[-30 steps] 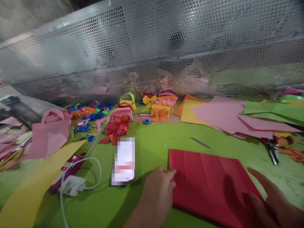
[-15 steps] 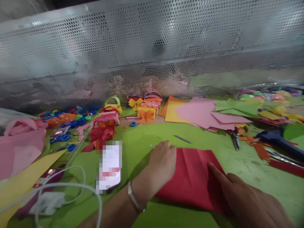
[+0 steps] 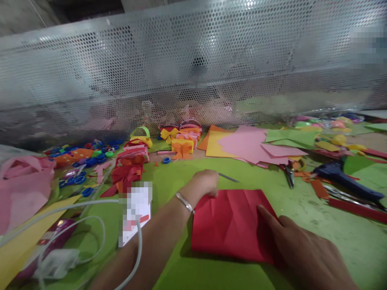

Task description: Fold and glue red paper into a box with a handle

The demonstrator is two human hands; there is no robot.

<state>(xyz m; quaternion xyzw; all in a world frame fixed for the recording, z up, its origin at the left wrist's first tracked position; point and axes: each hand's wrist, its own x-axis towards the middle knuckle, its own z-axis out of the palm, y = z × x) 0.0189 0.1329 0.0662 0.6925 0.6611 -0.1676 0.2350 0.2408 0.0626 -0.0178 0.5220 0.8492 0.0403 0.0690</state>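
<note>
A sheet of red paper (image 3: 229, 225), creased and folded, is in front of me over the green tabletop. At its far left corner, my left hand (image 3: 204, 183) is closed, its fingers curled and touching the paper; the fingertips are partly hidden. My right hand (image 3: 298, 241) grips the right edge, one finger or thumb lying on top and the others hidden beneath. Just beyond the left hand lies a thin grey blade-like strip (image 3: 229, 177).
Left of my forearm lies a phone (image 3: 136, 213) with a white cable (image 3: 102, 233). Small paper bags (image 3: 183, 147) stand at the back beside pink paper sheets (image 3: 242, 143). Pliers (image 3: 289, 177) and a blue glue gun (image 3: 347, 181) lie right. A perforated metal panel (image 3: 169, 68) rises behind.
My left hand has moved away from me along the paper's left side to its far corner, uncovering the left edge. My right hand keeps its grip; the view has shifted slightly.
</note>
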